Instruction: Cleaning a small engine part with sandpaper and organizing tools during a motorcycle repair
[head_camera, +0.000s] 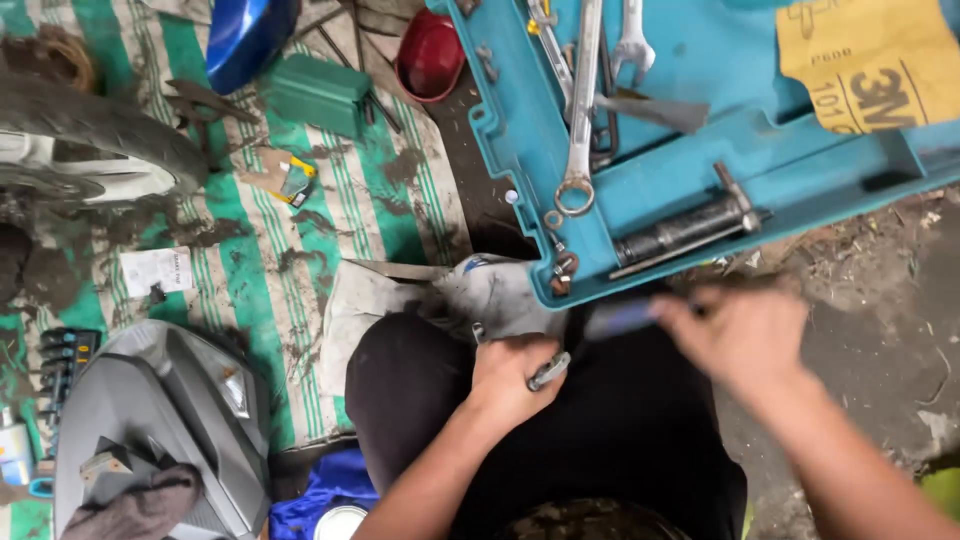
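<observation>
Small grey metal part (549, 371), elongated, lying tilted in the palm over the dark-trousered lap; blue-handled tool (622, 319), motion-blurred, roughly level, just below the teal toolbox edge

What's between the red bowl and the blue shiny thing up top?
In the head view, a green box lies between the red bowl and the blue shiny part.

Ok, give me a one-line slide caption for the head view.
Left hand grips a small metal part over the lap; blurred right hand holds a blue-handled tool beside an open teal tool case.
</observation>
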